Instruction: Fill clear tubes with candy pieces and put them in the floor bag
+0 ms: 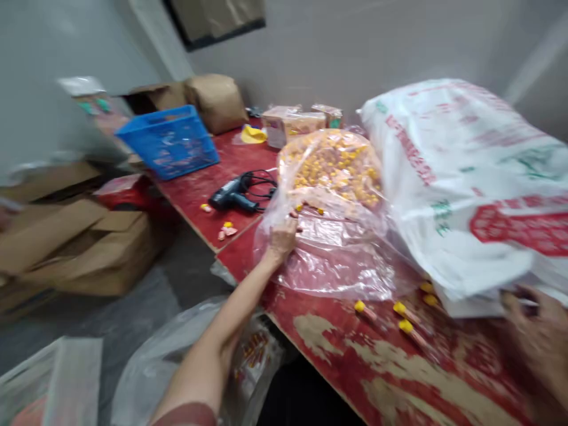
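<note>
My left hand (284,238) is closed on the near part of a clear plastic bag (337,266) lying on the red table. Many small yellow-topped pieces (332,163) fill the bag's far end. A few of these pieces lie by my fingers. At the right edge my right hand (539,334), blurred, has its curled fingers at the lower edge of a large white printed sack (448,160). Between the two hands, several small clear tubes with yellow tops, such as one tube (415,337), lie loose on the worn tabletop.
A black hair dryer (235,194) with its cord lies left of the bag. Beyond it stand a tilted blue crate (171,142), a brown sack (217,103) and small boxes (295,124). Cardboard boxes (97,248) and a plastic bag (155,355) are on the floor side.
</note>
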